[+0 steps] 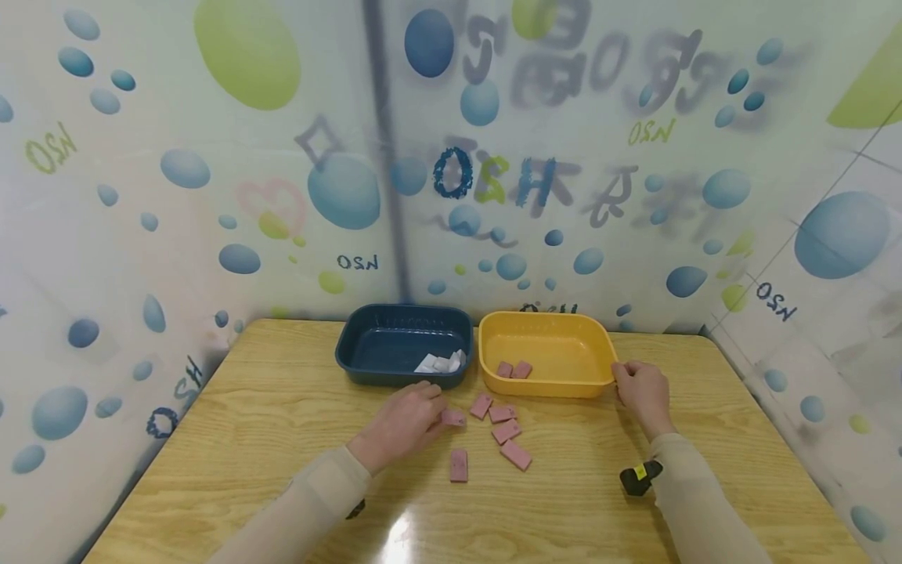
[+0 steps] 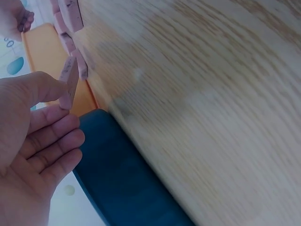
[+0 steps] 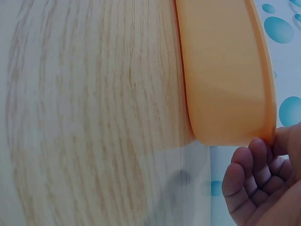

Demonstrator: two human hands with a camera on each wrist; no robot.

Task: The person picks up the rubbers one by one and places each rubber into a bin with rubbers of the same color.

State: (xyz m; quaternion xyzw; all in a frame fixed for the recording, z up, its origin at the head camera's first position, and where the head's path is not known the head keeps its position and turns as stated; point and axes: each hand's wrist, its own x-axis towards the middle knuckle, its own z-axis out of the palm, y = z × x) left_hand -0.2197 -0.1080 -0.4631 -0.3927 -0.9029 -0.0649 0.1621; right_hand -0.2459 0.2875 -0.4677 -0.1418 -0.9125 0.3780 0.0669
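My left hand point(image 1: 405, 423) pinches a small flat pink block point(image 1: 453, 417) between thumb and forefinger, just in front of the blue tray point(image 1: 405, 379). In the left wrist view that block point(image 2: 69, 84) stands tilted at the fingertips, and the other fingers are loosely curled. My right hand point(image 1: 644, 392) holds the right front corner of the yellow tray point(image 1: 557, 387) by its rim. The right wrist view shows thumb and forefinger pinching the rim of the tray point(image 3: 230, 94). Several more pink blocks point(image 1: 506, 431) lie on the table in front of the trays.
Two pink blocks point(image 1: 521, 370) lie inside the yellow tray, near its front left corner. White pieces point(image 1: 440, 364) sit in the blue tray's front right part. Both trays stand side by side at the back of the wooden table point(image 1: 282, 407), before a patterned curtain point(image 1: 451, 258).
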